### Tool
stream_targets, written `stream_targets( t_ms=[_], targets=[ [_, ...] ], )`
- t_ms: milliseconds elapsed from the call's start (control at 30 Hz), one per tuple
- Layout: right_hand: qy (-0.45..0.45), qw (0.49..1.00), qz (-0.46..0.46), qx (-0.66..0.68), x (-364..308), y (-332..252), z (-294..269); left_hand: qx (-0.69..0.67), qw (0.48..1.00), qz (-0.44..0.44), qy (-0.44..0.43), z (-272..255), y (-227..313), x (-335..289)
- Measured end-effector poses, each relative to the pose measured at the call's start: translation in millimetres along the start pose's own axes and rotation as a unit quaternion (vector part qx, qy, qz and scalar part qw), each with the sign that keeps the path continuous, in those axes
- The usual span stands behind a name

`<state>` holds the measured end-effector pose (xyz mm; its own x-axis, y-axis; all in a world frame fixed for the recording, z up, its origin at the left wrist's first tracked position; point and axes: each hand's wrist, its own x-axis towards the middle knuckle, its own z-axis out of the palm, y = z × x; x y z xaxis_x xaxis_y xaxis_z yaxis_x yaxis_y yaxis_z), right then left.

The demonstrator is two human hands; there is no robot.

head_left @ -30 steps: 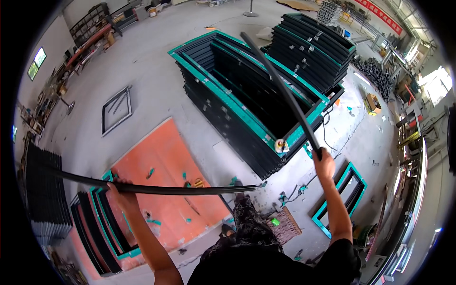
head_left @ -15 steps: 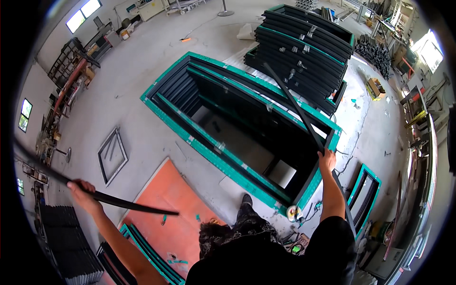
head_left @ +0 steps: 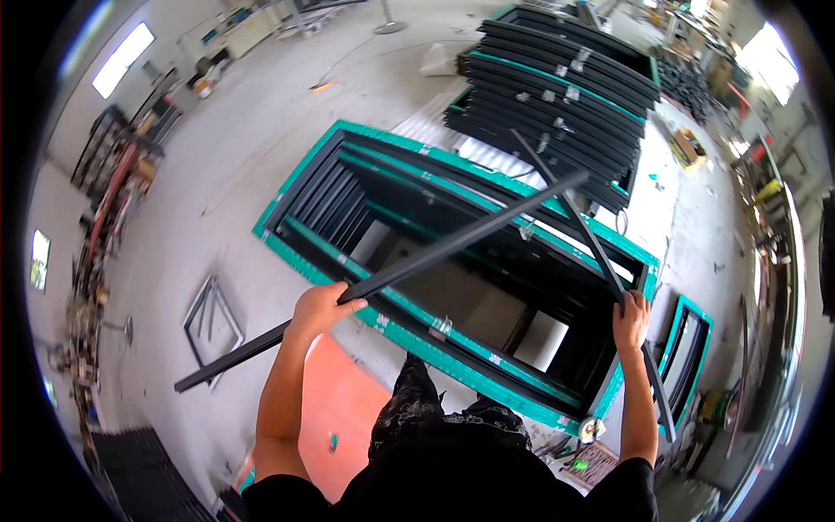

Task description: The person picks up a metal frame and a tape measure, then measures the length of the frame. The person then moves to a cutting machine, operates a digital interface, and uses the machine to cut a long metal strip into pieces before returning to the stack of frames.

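Note:
My left hand [head_left: 323, 310] is closed round a long black bar [head_left: 461, 247]. This bar slants up to the right, over a stack of large black window frames edged in green tape [head_left: 407, 337]. In my right hand [head_left: 631, 322] I grip a second black bar [head_left: 584, 228], at the stack's right end. It runs from the far side of the stack down past my right forearm. The far part of the left bar crosses the right bar in view; whether they touch I cannot tell.
Behind stands a taller pile of black frames [head_left: 557, 96]. A small green-edged frame [head_left: 685, 361] lies at the right, a grey frame [head_left: 211, 326] on the floor at the left. An orange sheet [head_left: 339, 426] and a tape roll [head_left: 591, 429] are near my legs.
My left hand has swung its bar from the far left across to the middle, over the frame stack. My right hand keeps its bar. The view has shifted a little.

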<state>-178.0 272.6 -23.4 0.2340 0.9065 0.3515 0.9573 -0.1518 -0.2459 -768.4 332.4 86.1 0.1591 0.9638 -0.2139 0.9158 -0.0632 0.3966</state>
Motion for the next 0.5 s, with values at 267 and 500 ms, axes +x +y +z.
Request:
stream_targets(
  t_ms=[267, 500],
  targets=[
    [-0.023, 0.987, -0.155, 0.020, 33.4, -231.2, -24.6, 0.056, 0.965, 0.244, -0.076, -15.1, -42.3, 133.8],
    [-0.248, 0.961, -0.107, 0.062, -19.5, -293.1, 80.1, 0.115, 0.922, 0.308, -0.202, 4.3, -65.9, 171.8]
  ],
)
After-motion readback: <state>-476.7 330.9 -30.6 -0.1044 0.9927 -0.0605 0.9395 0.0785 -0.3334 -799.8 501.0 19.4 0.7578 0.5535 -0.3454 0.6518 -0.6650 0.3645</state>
